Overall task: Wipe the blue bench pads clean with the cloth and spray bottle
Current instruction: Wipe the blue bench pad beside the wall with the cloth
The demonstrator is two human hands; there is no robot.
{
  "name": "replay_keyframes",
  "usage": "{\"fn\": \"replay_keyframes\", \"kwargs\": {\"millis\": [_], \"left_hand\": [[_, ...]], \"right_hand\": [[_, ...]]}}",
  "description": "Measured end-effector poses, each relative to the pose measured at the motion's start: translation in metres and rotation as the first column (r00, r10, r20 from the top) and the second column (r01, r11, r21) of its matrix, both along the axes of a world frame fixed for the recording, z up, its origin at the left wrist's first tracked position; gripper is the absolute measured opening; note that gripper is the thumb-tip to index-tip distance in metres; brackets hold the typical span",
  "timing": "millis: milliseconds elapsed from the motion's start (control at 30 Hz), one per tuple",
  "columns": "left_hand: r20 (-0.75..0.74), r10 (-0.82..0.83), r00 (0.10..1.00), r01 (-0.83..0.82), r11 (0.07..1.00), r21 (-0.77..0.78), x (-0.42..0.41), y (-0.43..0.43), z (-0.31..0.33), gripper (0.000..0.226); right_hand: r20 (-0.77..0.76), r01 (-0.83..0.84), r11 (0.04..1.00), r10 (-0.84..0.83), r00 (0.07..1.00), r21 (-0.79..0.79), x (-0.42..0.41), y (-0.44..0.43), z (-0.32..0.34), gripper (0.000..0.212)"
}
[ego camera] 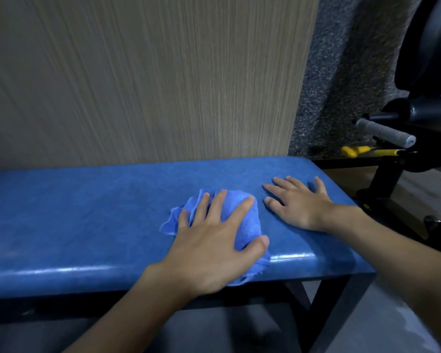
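Note:
A blue padded bench [87,215] runs across the view against a wall. A crumpled blue cloth [242,220] lies on the pad near its front edge, right of the middle. My left hand [211,248] presses down on the cloth with spread fingers. My right hand [298,202] rests flat on the bare pad just right of the cloth, fingers straight and splayed. No spray bottle is in view.
A beige striped wall panel [150,80] stands right behind the bench. The black bench frame [326,301] shows below the pad. At the right is black gym equipment with a grey handle [385,131] and yellow parts [354,151].

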State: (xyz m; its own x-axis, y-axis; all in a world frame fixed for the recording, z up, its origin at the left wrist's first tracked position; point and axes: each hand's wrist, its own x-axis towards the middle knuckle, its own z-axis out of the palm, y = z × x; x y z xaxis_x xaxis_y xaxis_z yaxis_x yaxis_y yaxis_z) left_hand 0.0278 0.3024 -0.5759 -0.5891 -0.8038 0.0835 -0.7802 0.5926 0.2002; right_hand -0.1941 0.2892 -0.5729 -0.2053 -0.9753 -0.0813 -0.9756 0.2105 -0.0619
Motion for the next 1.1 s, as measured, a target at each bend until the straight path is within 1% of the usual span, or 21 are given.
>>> {"fn": "replay_keyframes", "kwargs": {"millis": [33, 67, 133, 200, 267, 367, 467, 500, 567, 667, 867, 1100], "left_hand": [[-0.041, 0.021, 0.999, -0.022, 1.0, -0.012, -0.003, 0.001, 0.001, 0.085], [-0.053, 0.037, 0.998, -0.038, 0.999, -0.021, -0.007, -0.002, 0.001, 0.083], [-0.001, 0.055, 0.998, -0.055, 0.998, -0.024, -0.014, -0.013, -0.002, 0.077], [0.028, 0.061, 0.998, -0.061, 0.998, -0.018, -0.019, -0.03, -0.005, 0.074], [0.023, 0.053, 0.998, -0.054, 0.999, 0.001, -0.024, -0.053, -0.005, 0.072], [0.013, 0.054, 0.998, -0.054, 0.998, 0.022, -0.036, -0.1, -0.005, 0.071], [0.005, 0.071, 0.997, -0.071, 0.996, 0.053, -0.052, -0.154, -0.005, 0.08], [-0.002, 0.082, 0.997, -0.082, 0.995, 0.059, -0.058, -0.17, -0.004, 0.079], [-0.01, 0.114, 0.993, -0.113, 0.991, 0.066, -0.069, -0.197, -0.002, 0.07], [-0.013, 0.142, 0.99, -0.141, 0.988, 0.069, -0.078, -0.215, -0.001, 0.065], [0.011, 0.122, 0.992, -0.122, 0.991, 0.053, -0.068, -0.187, -0.002, 0.071], [0.057, 0.03, 0.998, -0.032, 0.999, 0.042, -0.034, -0.091, -0.002, 0.073]], "right_hand": [[-0.029, -0.002, 1.0, 0.003, 1.0, 0.005, 0.0, -0.003, 0.004, 0.054], [-0.023, -0.007, 1.0, 0.006, 1.0, -0.012, 0.0, -0.006, 0.007, 0.053], [0.06, -0.007, 0.998, 0.01, 0.998, -0.06, 0.001, -0.012, 0.009, 0.051], [0.089, -0.014, 0.998, 0.02, 0.996, -0.059, 0.003, -0.018, 0.005, 0.052], [0.07, -0.026, 0.999, 0.028, 0.997, -0.024, 0.003, -0.02, -0.003, 0.054], [0.049, -0.034, 0.999, 0.036, 0.998, -0.04, 0.001, -0.022, -0.011, 0.056], [0.042, -0.04, 0.998, 0.042, 0.998, -0.058, -0.001, -0.023, -0.014, 0.057], [0.047, -0.038, 0.997, 0.041, 0.998, -0.062, -0.002, -0.023, -0.015, 0.058], [0.055, -0.037, 0.997, 0.041, 0.998, -0.068, -0.002, -0.024, -0.016, 0.058], [0.059, -0.036, 0.996, 0.041, 0.997, -0.082, -0.001, -0.024, -0.016, 0.058], [0.075, -0.028, 0.996, 0.035, 0.997, -0.085, 0.0, -0.022, -0.014, 0.058], [0.096, -0.025, 0.994, 0.035, 0.995, -0.105, 0.002, -0.019, -0.01, 0.056]]}}
